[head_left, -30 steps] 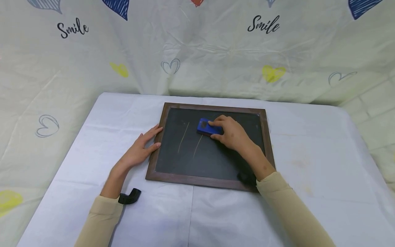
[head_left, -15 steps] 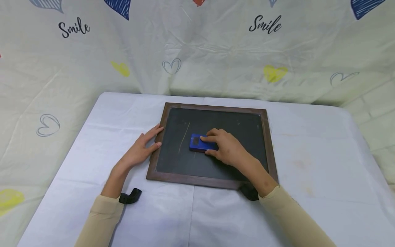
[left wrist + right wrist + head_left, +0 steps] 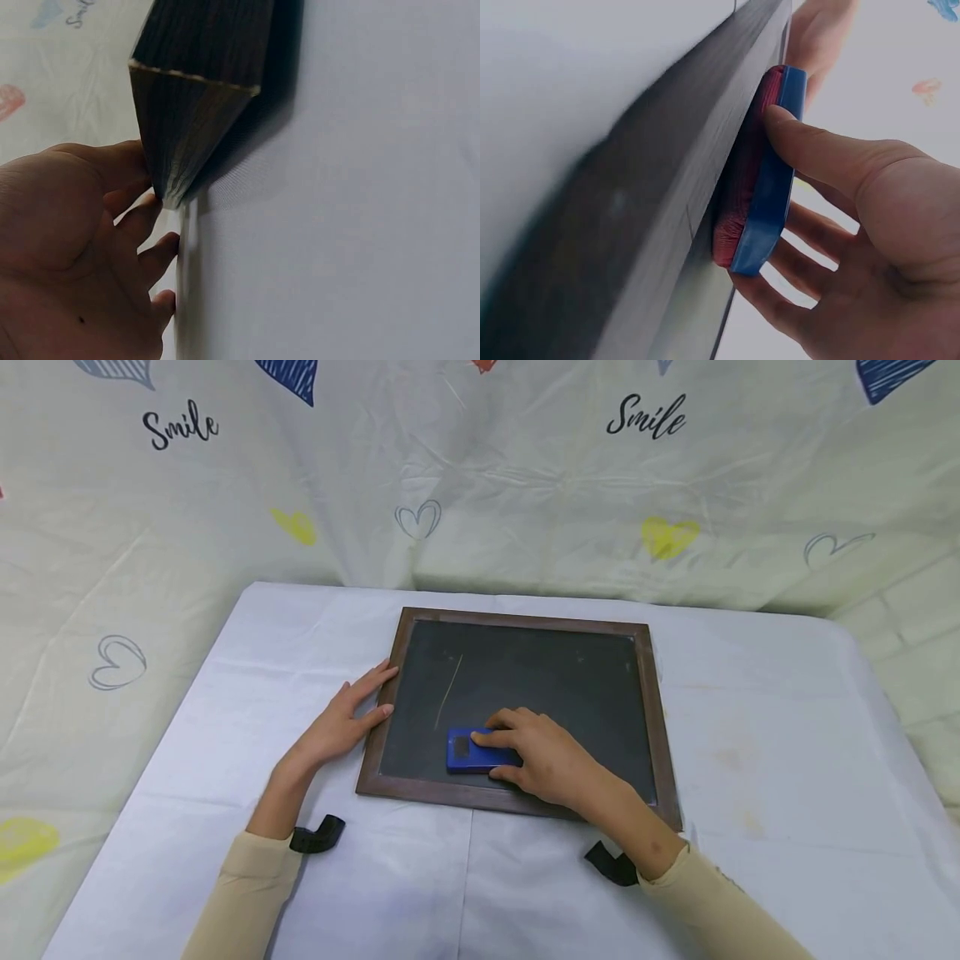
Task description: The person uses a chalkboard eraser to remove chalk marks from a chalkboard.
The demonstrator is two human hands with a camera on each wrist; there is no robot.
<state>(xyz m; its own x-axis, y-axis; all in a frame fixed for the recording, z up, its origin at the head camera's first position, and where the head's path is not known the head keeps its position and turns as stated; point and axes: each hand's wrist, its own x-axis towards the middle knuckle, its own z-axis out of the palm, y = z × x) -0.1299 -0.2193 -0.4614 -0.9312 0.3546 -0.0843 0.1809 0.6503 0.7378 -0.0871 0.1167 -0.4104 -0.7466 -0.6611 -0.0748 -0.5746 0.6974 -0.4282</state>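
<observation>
A small chalkboard (image 3: 555, 681) in a dark wooden frame (image 3: 647, 693) lies flat on the white-covered table (image 3: 765, 752). One chalk line (image 3: 449, 690) shows on its left part. My right hand (image 3: 543, 760) grips a blue eraser (image 3: 465, 752) with a red felt underside (image 3: 739, 195) and presses it on the board near the lower left corner. My left hand (image 3: 341, 722) rests flat on the table, its fingers against the frame's left edge (image 3: 187, 127).
A cloth printed with hearts and the word Smile (image 3: 645, 418) hangs behind the table. Black wrist straps lie by the left wrist (image 3: 317, 837) and the right wrist (image 3: 611, 864). Bare tablecloth lies on both sides of the board.
My right hand has slid the eraser from the board's upper middle down towards the lower left. One of the two chalk lines is gone. The left hand has stayed put.
</observation>
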